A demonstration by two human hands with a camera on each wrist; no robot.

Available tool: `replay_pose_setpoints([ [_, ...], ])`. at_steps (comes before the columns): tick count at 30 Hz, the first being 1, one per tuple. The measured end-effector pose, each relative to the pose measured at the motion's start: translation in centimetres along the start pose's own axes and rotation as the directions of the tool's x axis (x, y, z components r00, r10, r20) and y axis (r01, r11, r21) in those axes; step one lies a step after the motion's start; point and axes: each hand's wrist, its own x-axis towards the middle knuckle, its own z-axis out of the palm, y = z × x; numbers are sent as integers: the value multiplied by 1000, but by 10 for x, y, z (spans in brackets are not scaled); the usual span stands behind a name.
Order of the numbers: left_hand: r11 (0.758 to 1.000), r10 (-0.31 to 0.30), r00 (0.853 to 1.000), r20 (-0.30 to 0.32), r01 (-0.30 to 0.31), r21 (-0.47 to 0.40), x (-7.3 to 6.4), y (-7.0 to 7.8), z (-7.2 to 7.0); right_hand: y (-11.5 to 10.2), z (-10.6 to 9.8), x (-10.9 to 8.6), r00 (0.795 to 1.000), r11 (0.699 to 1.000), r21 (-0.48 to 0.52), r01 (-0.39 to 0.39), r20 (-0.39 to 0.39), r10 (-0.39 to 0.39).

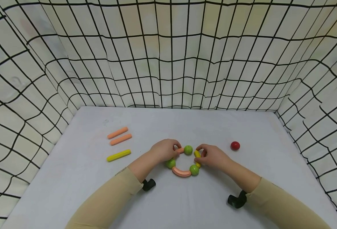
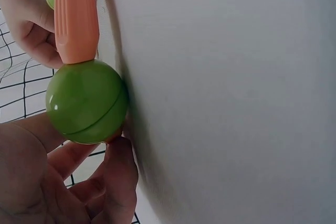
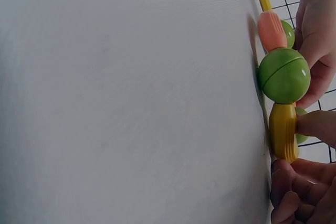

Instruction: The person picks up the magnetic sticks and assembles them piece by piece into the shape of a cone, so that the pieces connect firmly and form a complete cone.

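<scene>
In the head view a ring of toy pieces lies on the white table. It has a top green ball [image 1: 188, 149], a left green ball [image 1: 171, 163] and a lower green ball [image 1: 194, 170]. A curved orange rod [image 1: 181, 172] joins the lower and left balls. My left hand [image 1: 164, 150] pinches another orange rod [image 1: 180, 150], partly hidden by the fingers, beside the top ball. Between thumb and finger, my right hand [image 1: 214, 156] holds a yellow curved rod [image 1: 197, 154]. Its lower end meets the lower ball; a small gap separates its upper end from the top ball.
Two straight orange rods [image 1: 121, 139] and a straight yellow rod [image 1: 118, 155] lie to the left on the table [image 1: 168, 203]. A red ball [image 1: 235, 146] sits at the right. Black-and-white netting [image 1: 168, 70] rises behind and along both sides.
</scene>
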Motion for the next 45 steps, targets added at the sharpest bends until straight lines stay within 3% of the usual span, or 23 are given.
replay_pose_setpoints([
  [45,999,24,999,-26,-25,-21,1,-1,2,-7,-5,11,1000,1000,22,11,-15,-11],
])
